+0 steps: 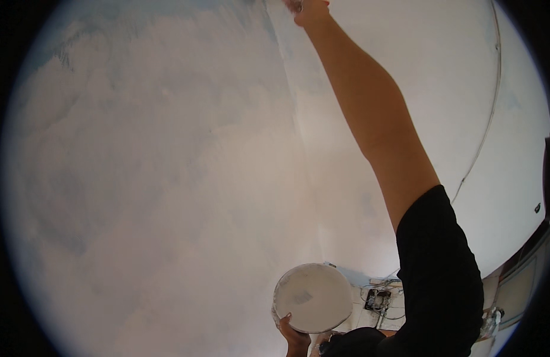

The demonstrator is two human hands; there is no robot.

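At the bottom, my left hand [294,337] grips a round tub [277,297] by its edge, with the thumb laid over the rim. A smooth, off-white paste [322,297] fills the tub, with a small greyish patch in its middle. My right arm stretches far up, and my right hand [313,11] is at the top edge, close to the wall corner. Its fingers look closed round something pale, mostly cut off by the frame. Uneven white coating covers the wall [168,178] on the left, with bluish patches showing near its upper edge.
A vertical corner line separates the left wall from the white wall [453,77] on the right. A thin cable [495,95] runs down that right wall. Below, behind the tub, are a dark open wall box [377,300] with loose wires and pale tiles. A door [519,279] stands at the lower right.
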